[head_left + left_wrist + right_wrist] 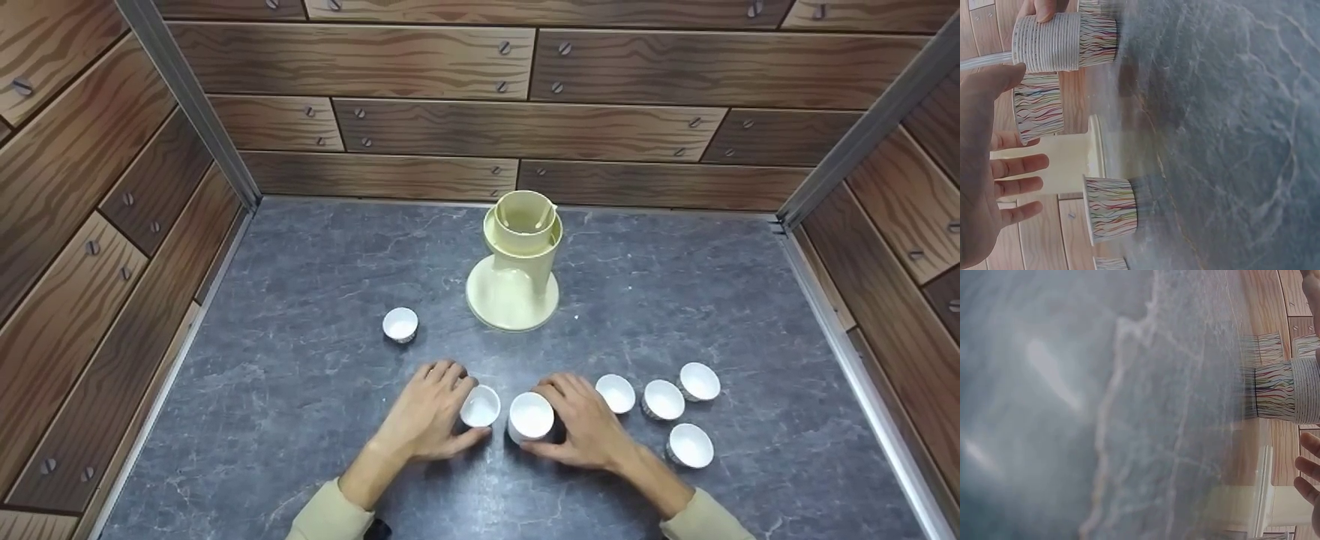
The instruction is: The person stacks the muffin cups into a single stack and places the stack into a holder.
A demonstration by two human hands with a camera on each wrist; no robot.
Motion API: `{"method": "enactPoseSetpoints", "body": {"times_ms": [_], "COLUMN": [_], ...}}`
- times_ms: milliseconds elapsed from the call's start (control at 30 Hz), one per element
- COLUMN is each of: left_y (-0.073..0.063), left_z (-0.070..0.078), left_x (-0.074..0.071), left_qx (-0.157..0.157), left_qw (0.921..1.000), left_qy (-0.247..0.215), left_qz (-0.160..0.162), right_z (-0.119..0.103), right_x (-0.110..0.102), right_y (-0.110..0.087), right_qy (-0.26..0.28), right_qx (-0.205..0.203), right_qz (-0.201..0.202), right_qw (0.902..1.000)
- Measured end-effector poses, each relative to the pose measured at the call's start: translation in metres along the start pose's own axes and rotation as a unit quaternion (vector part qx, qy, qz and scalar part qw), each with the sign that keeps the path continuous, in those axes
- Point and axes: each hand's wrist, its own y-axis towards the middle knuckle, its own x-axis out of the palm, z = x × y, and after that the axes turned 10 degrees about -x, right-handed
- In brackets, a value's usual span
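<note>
My left hand (429, 412) holds a single paper cup (481, 406) between thumb and index finger. In the left wrist view this cup (1039, 107) has wavy coloured stripes and hangs above the tabletop, the other fingers spread beyond it. My right hand (581, 424) grips a stack of nested paper cups (531, 417), thumb at the near side and fingers round the far side. Many white rims show along the stack (1047, 42) in the left wrist view, with the striped wall of the lowest cup below. The single cup and the stack are side by side, mouths up.
Several paper cups (663, 400) stand to the right of my right hand. Another paper cup (400, 325) is at the left; a striped cup (1112, 209) stands beyond my left hand. A pale yellow-green cylinder on a round base (513, 296) stands behind. Wood-patterned walls (420, 127) enclose the tabletop.
</note>
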Motion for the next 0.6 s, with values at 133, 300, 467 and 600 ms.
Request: {"method": "enactPoseSetpoints", "body": {"times_ms": [133,300,467,600], "left_y": [0.001,0.002,0.004,0.006], "left_z": [0.001,0.003,0.004,0.004], "left_x": [-0.003,-0.007,-0.010,-0.015], "left_qx": [0.001,0.008,0.015,0.014], "left_qw": [1.0000,0.9998,0.9990,0.9987], "left_qy": [-0.006,-0.014,-0.031,-0.035], "left_qz": [-0.001,0.012,0.028,0.035], "right_z": [-0.001,-0.001,0.000,0.000], "right_x": [0.000,0.000,-0.001,-0.001], "right_y": [0.000,0.000,0.001,0.001], "right_qy": [0.001,0.002,0.005,0.001], "right_qx": [0.000,0.000,0.000,-0.007], "right_qz": [0.002,0.004,0.004,0.007], "right_qw": [1.0000,1.0000,1.0000,1.0000]}}
